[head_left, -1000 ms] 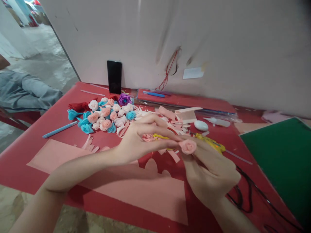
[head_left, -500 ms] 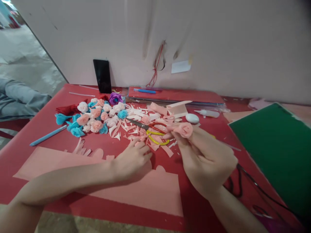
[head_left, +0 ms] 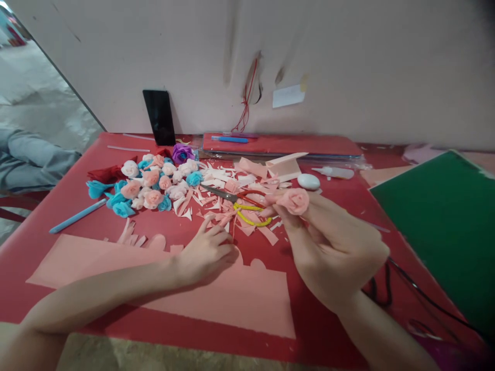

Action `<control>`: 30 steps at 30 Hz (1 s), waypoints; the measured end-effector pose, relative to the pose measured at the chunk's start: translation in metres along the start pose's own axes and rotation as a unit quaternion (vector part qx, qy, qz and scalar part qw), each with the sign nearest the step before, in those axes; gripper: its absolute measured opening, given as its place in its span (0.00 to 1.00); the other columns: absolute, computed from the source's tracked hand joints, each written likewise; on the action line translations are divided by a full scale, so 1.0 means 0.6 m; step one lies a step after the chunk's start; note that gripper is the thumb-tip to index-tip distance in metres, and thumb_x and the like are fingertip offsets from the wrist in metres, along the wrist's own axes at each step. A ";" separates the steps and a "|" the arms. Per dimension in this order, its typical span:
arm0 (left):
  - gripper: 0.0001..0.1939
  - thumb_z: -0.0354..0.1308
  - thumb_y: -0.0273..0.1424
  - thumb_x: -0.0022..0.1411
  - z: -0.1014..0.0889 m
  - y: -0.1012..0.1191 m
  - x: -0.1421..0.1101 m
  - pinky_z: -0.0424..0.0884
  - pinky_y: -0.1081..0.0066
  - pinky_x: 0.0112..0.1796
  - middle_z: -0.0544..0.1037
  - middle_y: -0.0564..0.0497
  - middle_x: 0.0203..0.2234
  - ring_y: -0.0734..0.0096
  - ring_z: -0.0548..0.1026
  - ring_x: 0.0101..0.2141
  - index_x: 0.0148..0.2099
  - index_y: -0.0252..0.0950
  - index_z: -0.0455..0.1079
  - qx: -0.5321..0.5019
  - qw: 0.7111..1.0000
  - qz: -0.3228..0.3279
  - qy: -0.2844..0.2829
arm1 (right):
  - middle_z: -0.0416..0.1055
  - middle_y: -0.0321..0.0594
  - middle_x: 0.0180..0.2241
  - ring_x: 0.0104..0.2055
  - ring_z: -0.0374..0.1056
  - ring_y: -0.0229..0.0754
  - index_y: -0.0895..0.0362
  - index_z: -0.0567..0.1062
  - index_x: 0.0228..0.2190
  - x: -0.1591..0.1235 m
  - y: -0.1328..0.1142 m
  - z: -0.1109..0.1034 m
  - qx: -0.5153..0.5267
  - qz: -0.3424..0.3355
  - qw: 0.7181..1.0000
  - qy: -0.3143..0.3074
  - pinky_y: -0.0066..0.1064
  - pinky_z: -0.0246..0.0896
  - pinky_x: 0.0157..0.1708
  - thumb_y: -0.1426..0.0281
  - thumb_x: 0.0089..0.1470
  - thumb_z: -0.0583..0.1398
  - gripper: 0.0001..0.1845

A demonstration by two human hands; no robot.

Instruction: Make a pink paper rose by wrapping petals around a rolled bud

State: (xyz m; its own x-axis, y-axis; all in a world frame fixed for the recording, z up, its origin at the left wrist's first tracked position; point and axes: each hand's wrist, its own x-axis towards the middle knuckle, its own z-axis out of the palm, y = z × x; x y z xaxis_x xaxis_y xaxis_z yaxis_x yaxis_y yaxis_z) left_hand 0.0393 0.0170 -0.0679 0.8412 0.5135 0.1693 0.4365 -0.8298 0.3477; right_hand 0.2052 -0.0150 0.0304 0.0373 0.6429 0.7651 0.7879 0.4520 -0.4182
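My right hand (head_left: 332,247) is closed on a pink paper rose (head_left: 296,201), pinching its base so that the bloom faces me. My left hand (head_left: 209,250) rests low over the cut edge of a pink crepe paper sheet (head_left: 247,304), fingers apart, with nothing visible in them. Its fingertips reach the near edge of a heap of pink and white paper scraps (head_left: 266,233). Scissors (head_left: 253,215) with red and yellow handles lie on those scraps, between my hands. Left of the heap sit several finished paper roses (head_left: 152,199) in pink, white and blue.
A phone (head_left: 160,118) leans against the wall. On the red table lie a blue pen-like stick (head_left: 77,216), a glue bottle (head_left: 334,172), a white oval object (head_left: 308,181) and a green sheet (head_left: 441,221). A dark cable (head_left: 421,296) runs at right. Someone's grey-clad leg (head_left: 34,159) shows at left.
The fingers of my left hand have spread a little and drawn slightly left. My right hand still holds the rose, turned slightly and shifted a touch lower right. The view has moved slightly.
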 end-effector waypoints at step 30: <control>0.05 0.50 0.26 0.62 -0.085 0.001 0.023 0.67 0.61 0.48 0.76 0.55 0.28 0.74 0.74 0.31 0.34 0.36 0.66 -0.175 0.980 -0.086 0.046 | 0.77 0.31 0.29 0.30 0.74 0.39 0.48 0.78 0.32 0.001 0.011 0.000 0.092 0.043 0.995 -0.001 0.31 0.72 0.32 0.79 0.51 0.60 0.13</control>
State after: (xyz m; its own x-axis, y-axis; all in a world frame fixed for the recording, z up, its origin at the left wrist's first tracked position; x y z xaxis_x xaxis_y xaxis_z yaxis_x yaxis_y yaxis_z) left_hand 0.0352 0.0346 -0.0182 0.7263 0.6693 0.1568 0.4190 -0.6118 0.6709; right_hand 0.2104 -0.0117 0.0280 0.0993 0.6849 0.7218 0.6562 0.5003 -0.5649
